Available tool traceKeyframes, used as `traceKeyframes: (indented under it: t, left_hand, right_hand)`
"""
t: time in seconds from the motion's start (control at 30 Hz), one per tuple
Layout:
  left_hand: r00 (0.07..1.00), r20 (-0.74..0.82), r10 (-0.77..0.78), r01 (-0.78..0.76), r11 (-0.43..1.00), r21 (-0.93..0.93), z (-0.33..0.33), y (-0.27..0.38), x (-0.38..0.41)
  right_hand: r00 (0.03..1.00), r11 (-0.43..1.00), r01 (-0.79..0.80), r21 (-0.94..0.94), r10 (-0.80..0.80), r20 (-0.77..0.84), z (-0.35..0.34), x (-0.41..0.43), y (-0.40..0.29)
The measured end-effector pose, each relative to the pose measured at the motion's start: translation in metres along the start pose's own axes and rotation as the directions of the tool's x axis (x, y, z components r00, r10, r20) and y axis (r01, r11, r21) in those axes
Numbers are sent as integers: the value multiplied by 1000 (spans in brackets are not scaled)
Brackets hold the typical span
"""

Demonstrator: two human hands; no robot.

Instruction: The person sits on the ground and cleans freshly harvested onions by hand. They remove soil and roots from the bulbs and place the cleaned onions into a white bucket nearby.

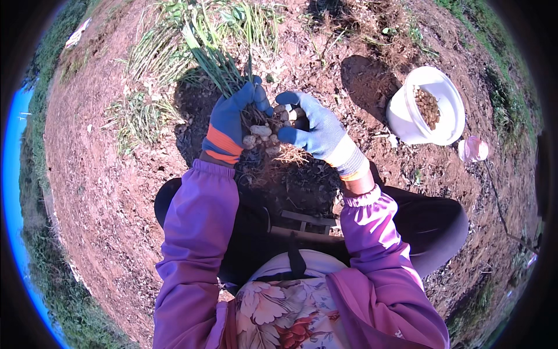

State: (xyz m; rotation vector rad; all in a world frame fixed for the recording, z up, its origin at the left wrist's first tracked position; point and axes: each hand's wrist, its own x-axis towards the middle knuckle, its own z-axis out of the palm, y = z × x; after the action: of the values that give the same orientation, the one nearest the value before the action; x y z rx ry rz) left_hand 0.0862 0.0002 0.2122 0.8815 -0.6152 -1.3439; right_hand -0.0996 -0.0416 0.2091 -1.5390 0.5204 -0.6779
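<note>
My left hand [239, 111], in a blue-coated work glove with an orange cuff, grips the bunched stems of a peanut plant [213, 65]. Its green stalks point away from me. Below the fist hangs a cluster of peanut pods [260, 131] with thin roots [293, 155]. My right hand [311, 124], gloved in blue with a pale cuff, curves around the right side of the cluster. Its thumb and forefinger stand apart at the pods; whether they pinch any is unclear. Some pods are hidden behind the fingers.
A white plastic bucket [399, 115] partly filled with picked peanuts [427, 107] stands at right on reddish soil. Beside it is a pink container [473, 149]. Pulled stalks [161, 56] lie ahead left, rooty plants [388, 32] ahead right. A slatted seat [305, 227] shows between my legs.
</note>
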Motion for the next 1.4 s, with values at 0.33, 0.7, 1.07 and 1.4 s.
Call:
traceKeyframes:
  t: [0.33,0.7,1.07,1.4]
  left_hand:
    - [999,-24,-46,47,998,38,5,1,-5]
    - [1000,-4,-11,12,984,178,16,2,-8]
    - [1000,18,3,-7,979,206,22,5,-12]
    - [1000,-4,-9,9,972,234,14,7,-10]
  right_hand:
    - [988,949,111,-297,-74,133,-6,0,-9]
    - [990,825,124,-551,-61,131,-5,2,21]
    - [970,723,225,-653,-229,81,4,-1,3]
    - [968,637,196,-745,-250,41,18,-4,12]
